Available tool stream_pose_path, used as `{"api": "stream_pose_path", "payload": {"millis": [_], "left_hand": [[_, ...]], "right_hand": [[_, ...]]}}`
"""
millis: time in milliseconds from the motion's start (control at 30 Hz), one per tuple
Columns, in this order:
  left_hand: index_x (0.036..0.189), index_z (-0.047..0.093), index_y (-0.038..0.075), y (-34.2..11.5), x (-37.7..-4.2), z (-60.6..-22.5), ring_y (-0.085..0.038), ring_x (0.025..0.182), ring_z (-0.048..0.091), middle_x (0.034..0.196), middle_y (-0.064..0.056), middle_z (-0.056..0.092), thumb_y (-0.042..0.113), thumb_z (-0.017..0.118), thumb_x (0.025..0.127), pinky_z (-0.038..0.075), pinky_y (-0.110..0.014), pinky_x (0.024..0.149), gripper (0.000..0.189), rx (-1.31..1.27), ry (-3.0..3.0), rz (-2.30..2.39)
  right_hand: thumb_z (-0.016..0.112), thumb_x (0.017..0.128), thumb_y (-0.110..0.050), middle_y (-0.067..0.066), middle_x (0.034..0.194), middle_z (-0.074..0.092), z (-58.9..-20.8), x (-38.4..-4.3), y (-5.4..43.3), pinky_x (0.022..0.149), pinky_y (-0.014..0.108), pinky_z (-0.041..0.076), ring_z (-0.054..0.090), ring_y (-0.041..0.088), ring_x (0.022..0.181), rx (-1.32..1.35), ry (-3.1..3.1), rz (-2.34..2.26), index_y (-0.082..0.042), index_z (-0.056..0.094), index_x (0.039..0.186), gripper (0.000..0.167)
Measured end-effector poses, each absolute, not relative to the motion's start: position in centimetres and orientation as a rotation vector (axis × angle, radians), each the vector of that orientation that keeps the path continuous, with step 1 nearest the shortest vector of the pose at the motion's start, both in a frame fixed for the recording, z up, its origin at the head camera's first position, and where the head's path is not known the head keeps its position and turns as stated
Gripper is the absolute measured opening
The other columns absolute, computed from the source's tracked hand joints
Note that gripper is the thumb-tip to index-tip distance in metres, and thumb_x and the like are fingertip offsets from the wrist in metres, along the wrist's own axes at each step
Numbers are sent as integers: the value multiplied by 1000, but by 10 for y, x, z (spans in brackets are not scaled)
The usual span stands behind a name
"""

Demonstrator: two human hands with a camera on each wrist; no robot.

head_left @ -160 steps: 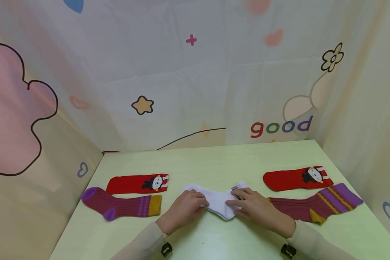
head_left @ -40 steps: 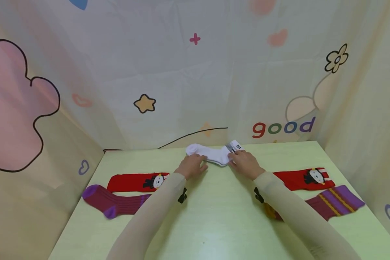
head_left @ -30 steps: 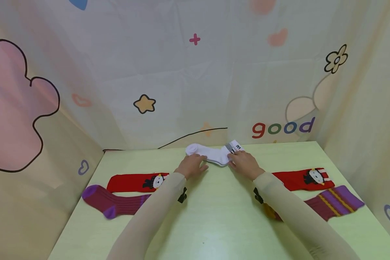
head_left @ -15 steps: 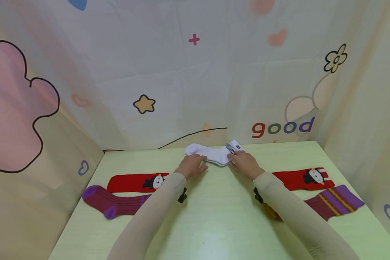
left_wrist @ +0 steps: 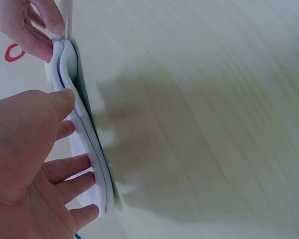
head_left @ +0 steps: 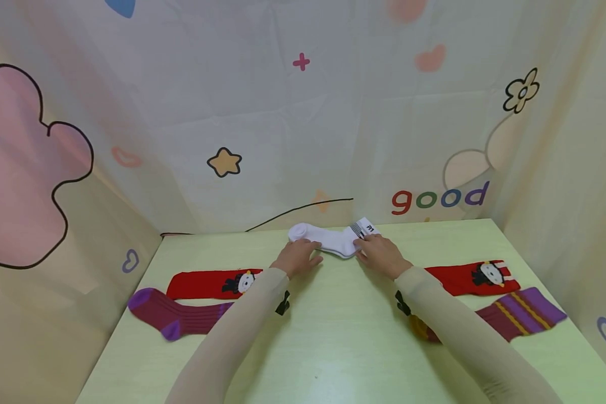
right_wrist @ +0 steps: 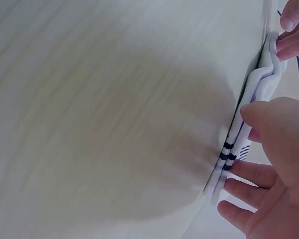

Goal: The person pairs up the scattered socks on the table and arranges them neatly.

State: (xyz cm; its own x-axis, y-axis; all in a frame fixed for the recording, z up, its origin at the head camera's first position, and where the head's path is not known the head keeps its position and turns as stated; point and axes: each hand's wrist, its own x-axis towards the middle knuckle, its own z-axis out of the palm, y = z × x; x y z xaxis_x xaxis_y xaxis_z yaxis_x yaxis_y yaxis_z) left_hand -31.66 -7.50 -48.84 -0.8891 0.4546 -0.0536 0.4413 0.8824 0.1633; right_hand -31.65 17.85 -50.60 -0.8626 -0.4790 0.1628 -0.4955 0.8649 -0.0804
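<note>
A pair of white socks [head_left: 330, 238], laid one on the other, lies along the back edge of the table. Black stripes mark the cuff at its right end. My left hand [head_left: 297, 258] touches the toe half, its fingertips [left_wrist: 84, 164] resting lightly against the fabric. At the cuff half is my right hand [head_left: 382, 255], with fingers [right_wrist: 249, 191] extended against the striped part. In both wrist views the two sock layers show edge-on, and neither hand curls round them.
To the left lie a red sock [head_left: 197, 284] with a cartoon figure and a maroon-purple sock [head_left: 182, 314]. Another red sock [head_left: 454, 280] and a maroon sock with yellow stripes [head_left: 530, 308] lie right, partly under the sleeve. A printed curtain [head_left: 283, 129] stands behind the table [head_left: 333, 348].
Since the oldest frame, both hands and the white socks have moved from the table's middle to its back edge. Over the last second or so, hands and socks look still.
</note>
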Motion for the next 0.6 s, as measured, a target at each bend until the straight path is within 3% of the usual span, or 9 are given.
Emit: {"api": "stream_pose_path", "payload": {"millis": [300,600], "left_hand": [[141,61,11,-82,-318,-488,-28,129,59,138,-10,64,32,58,106,45,-43,109,41,823,2987,258],[140,62,12,-98,-311,-477,-31,125,61,137,-10,65,33,60,105,48,-46,105,40,911,3062,276]], "right_hand": [[72,97,-19,21,125,68,-497,-316,183,93,55,54,63,41,107,785,-2935,180,-7,68,130,35],[73,96,-28,25,137,60,-484,-314,179,93,60,53,59,48,116,903,-2852,259,-10,59,144,53]]}}
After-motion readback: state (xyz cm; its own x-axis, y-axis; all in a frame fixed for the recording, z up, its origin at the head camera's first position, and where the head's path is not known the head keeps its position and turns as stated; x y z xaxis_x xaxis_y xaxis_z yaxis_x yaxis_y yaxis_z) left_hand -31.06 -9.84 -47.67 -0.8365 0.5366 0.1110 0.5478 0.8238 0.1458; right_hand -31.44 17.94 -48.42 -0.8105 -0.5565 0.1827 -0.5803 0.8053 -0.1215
